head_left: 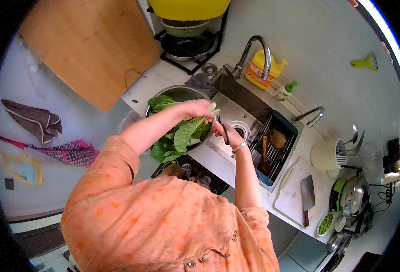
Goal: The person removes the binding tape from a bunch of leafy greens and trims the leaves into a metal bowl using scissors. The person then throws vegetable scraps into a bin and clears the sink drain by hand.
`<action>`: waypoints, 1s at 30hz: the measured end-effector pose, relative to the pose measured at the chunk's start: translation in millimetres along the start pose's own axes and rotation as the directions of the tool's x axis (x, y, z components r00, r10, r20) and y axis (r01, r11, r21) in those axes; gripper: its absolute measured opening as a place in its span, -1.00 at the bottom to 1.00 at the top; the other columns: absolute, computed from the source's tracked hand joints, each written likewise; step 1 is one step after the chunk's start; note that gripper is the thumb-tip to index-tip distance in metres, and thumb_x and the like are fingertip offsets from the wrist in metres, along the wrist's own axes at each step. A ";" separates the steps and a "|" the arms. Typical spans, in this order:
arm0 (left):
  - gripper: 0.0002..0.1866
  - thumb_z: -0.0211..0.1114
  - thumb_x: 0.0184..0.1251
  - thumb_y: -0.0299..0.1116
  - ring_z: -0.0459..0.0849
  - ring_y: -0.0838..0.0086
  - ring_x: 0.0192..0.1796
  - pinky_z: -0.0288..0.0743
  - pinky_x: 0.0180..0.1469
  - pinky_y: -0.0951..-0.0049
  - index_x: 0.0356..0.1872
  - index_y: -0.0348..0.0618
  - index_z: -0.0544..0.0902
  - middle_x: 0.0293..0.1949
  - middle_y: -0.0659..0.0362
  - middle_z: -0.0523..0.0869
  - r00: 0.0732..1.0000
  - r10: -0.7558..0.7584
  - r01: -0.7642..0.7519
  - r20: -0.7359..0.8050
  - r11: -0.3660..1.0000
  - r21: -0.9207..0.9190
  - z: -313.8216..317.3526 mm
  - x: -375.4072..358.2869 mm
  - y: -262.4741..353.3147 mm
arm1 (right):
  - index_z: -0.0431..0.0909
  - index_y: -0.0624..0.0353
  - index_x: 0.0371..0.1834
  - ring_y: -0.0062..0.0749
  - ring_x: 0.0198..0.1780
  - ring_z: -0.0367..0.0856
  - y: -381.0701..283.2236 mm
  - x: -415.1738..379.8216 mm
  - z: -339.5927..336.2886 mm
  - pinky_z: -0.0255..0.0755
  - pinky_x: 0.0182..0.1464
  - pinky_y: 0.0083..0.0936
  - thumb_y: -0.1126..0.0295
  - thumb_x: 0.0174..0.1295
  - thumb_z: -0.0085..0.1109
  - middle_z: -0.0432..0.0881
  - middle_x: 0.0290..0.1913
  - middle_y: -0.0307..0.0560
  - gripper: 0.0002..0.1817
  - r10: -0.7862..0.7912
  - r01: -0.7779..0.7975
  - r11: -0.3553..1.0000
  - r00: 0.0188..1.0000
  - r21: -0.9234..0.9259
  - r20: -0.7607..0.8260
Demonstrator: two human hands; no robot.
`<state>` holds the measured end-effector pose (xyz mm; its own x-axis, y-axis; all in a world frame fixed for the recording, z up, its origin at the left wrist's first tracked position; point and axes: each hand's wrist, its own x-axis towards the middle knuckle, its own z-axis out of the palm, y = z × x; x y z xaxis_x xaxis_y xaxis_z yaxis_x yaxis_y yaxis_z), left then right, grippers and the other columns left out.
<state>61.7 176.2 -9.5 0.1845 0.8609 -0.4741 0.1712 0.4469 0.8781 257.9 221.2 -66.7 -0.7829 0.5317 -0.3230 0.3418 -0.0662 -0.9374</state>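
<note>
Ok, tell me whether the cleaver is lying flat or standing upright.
Flat: the cleaver lies on the white cutting board, the broad side of its blade facing up.

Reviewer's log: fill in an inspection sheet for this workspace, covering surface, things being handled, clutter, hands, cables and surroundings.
Surface: pale counter around a metal sink
Handled things: leafy greens, partly over a metal bowl; small dark object, type unclear
Clutter: cleaver on a white cutting board; green pieces in a small dish; utensils in a pale holder
Hands: left fingers closed on the greens' stems; right close by, gripping the dark object
Cables: dark, at the counter's far right
Surroundings: yellow jug behind the sink; green peeler on the wall
</note>
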 end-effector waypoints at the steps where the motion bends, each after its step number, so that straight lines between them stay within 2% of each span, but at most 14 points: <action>1: -0.91 0.17 0.16 -0.44 0.53 0.57 -0.49 0.43 -0.44 0.56 -0.36 -0.23 0.52 -0.50 0.20 0.59 0.999 0.030 -0.028 -0.019 0.996 0.090 4.0 0.5 4.0 | 0.51 0.33 -0.19 -0.43 -0.32 0.49 0.6 -0.4 -1.2 0.41 -0.23 -0.51 -0.36 0.07 -0.07 0.56 -0.31 -0.09 -0.20 0.004 -0.004 1.000 1.000 -0.028 -0.002; 3: -0.92 0.21 0.10 -0.45 0.52 0.58 -0.51 0.39 -0.45 0.57 -0.46 -0.25 0.58 -0.53 0.21 0.62 0.998 0.052 -0.041 -0.044 0.976 0.212 15.3 -6.8 20.9 | 0.51 0.32 -0.15 -0.46 -0.35 0.49 -5.0 -4.9 -5.0 0.40 -0.25 -0.55 -0.42 0.01 -0.09 0.57 -0.30 -0.11 -0.13 0.053 -0.056 0.992 0.998 -0.110 -0.031; 6: -0.91 0.20 0.10 -0.46 0.52 0.58 -0.51 0.39 -0.44 0.59 -0.45 -0.27 0.57 -0.53 0.21 0.62 0.997 0.061 -0.067 0.046 0.989 0.131 19.2 19.4 1.1 | 0.50 0.33 -0.10 -0.49 -0.34 0.49 -20.8 -20.4 -11.1 0.40 -0.26 -0.56 -0.43 0.00 -0.09 0.57 -0.28 -0.10 -0.10 0.109 -0.115 0.983 0.993 -0.141 -0.048; 8: -0.90 0.21 0.11 -0.45 0.52 0.58 -0.52 0.38 -0.45 0.59 -0.46 -0.29 0.57 -0.53 0.20 0.62 0.996 0.059 -0.069 0.067 0.984 0.166 19.9 33.8 -7.5 | 0.54 0.34 -0.16 -0.50 -0.39 0.52 -11.7 -23.8 -15.7 0.41 -0.30 -0.55 -0.43 -0.02 -0.07 0.59 -0.32 -0.10 -0.11 0.106 -0.116 0.985 0.991 -0.130 -0.081; 10: -0.89 0.22 0.13 -0.43 0.51 0.60 -0.52 0.37 -0.45 0.60 -0.45 -0.28 0.57 -0.53 0.21 0.61 0.990 0.064 -0.088 0.127 0.977 0.193 22.8 42.3 -8.8 | 0.58 0.33 -0.35 -0.46 -0.53 0.53 -4.6 -26.7 -21.4 0.43 -0.39 -0.54 -0.42 -0.02 -0.05 0.60 -0.45 -0.11 -0.16 0.167 -0.189 0.968 0.977 -0.168 -0.134; 11: -0.89 0.22 0.13 -0.43 0.51 0.60 -0.52 0.37 -0.45 0.60 -0.45 -0.28 0.57 -0.53 0.21 0.61 0.989 0.063 -0.089 0.134 0.977 0.194 24.9 46.0 -9.8 | 0.55 0.31 -0.57 -0.42 -0.68 0.48 0.0 -30.0 -19.9 0.39 -0.51 -0.52 -0.34 0.04 -0.02 0.54 -0.63 -0.12 -0.25 0.157 -0.182 0.976 0.968 -0.117 -0.194; 12: -0.87 0.23 0.14 -0.41 0.51 0.60 -0.52 0.37 -0.45 0.60 -0.46 -0.27 0.56 -0.54 0.22 0.60 0.989 0.043 -0.066 0.145 0.985 0.158 28.4 44.9 -3.9 | 0.55 0.31 -0.57 -0.42 -0.68 0.48 0.7 -34.3 -19.5 0.39 -0.51 -0.52 -0.34 0.04 -0.02 0.54 -0.63 -0.12 -0.25 0.159 -0.185 0.976 0.967 -0.114 -0.201; 15: -0.84 0.24 0.17 -0.36 0.49 0.60 -0.51 0.36 -0.45 0.59 -0.47 -0.25 0.54 -0.55 0.24 0.58 0.981 0.013 -0.043 0.194 0.987 0.153 39.2 39.1 13.1 | 0.47 0.28 -0.70 -0.44 -0.74 0.41 4.4 -44.8 -20.6 0.28 -0.61 -0.55 -0.14 0.19 -0.01 0.43 -0.76 -0.13 -0.36 0.233 -0.153 0.953 0.922 0.263 -0.308; 18: -0.82 0.24 0.18 -0.33 0.48 0.61 -0.51 0.34 -0.45 0.57 -0.50 -0.22 0.53 -0.57 0.26 0.56 0.968 0.019 -0.063 0.252 0.984 0.169 44.0 44.9 8.6 | 0.45 0.27 -0.68 -0.46 -0.75 0.38 8.8 -56.5 -26.5 0.28 -0.61 -0.57 -0.16 0.19 -0.03 0.41 -0.75 -0.16 -0.36 0.221 -0.161 0.967 0.913 0.195 -0.342; 20: -0.80 0.25 0.17 -0.31 0.46 0.61 -0.51 0.33 -0.45 0.56 -0.51 -0.20 0.52 -0.58 0.27 0.55 0.959 0.040 -0.087 0.281 0.984 0.157 44.9 50.9 4.4 | 0.45 0.30 -0.60 -0.38 -0.65 0.43 12.1 -60.2 -29.4 0.33 -0.53 -0.48 -0.19 0.15 0.01 0.42 -0.69 -0.12 -0.36 0.229 -0.168 0.962 0.926 0.216 -0.299; 22: -0.82 0.27 0.13 -0.31 0.46 0.62 -0.51 0.33 -0.45 0.59 -0.51 -0.21 0.56 -0.58 0.28 0.54 0.938 0.053 -0.138 0.342 0.964 0.229 48.4 49.2 10.1 | 0.45 0.34 -0.49 -0.24 -0.49 0.48 12.1 -63.7 -33.3 0.36 -0.39 -0.38 -0.22 0.09 0.04 0.44 -0.58 -0.04 -0.34 -0.023 -0.094 0.934 0.947 -0.346 -0.321; 23: -0.82 0.27 0.13 -0.31 0.46 0.62 -0.51 0.33 -0.45 0.59 -0.51 -0.21 0.56 -0.58 0.28 0.54 0.937 0.050 -0.137 0.347 0.963 0.230 50.8 48.1 12.4 | 0.47 0.34 -0.39 -0.06 -0.31 0.49 11.2 -64.2 -34.2 0.35 -0.26 -0.28 -0.28 0.02 0.07 0.47 -0.43 0.08 -0.29 -0.042 -0.096 0.905 0.950 -0.414 -0.310; 27: -0.80 0.26 0.11 -0.27 0.41 0.61 -0.54 0.28 -0.48 0.55 -0.55 -0.18 0.55 -0.61 0.30 0.51 0.935 0.024 -0.147 0.354 0.935 0.324 63.4 41.7 25.5 | 0.50 0.30 -0.26 0.06 -0.16 0.49 -9.7 -68.6 -37.6 0.35 -0.14 -0.22 -0.35 -0.04 0.05 0.47 -0.24 0.18 -0.22 -0.003 -0.154 0.827 0.961 -0.541 -0.278; 30: -0.79 0.23 0.13 -0.25 0.38 0.62 -0.55 0.23 -0.51 0.55 -0.56 -0.15 0.54 -0.63 0.32 0.49 0.933 -0.010 -0.126 0.359 0.927 0.354 67.8 48.2 21.2 | 0.54 0.29 -0.31 0.05 -0.20 0.52 -1.9 -64.1 -38.3 0.37 -0.17 -0.24 -0.36 -0.05 0.05 0.53 -0.27 0.19 -0.23 -0.093 -0.106 0.821 0.945 -0.561 -0.315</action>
<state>139.8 210.7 -18.2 0.5179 0.7116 -0.4748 0.4782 0.2194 0.8504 327.4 219.6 -39.3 -0.6077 0.7741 -0.1772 0.6555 0.3630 -0.6623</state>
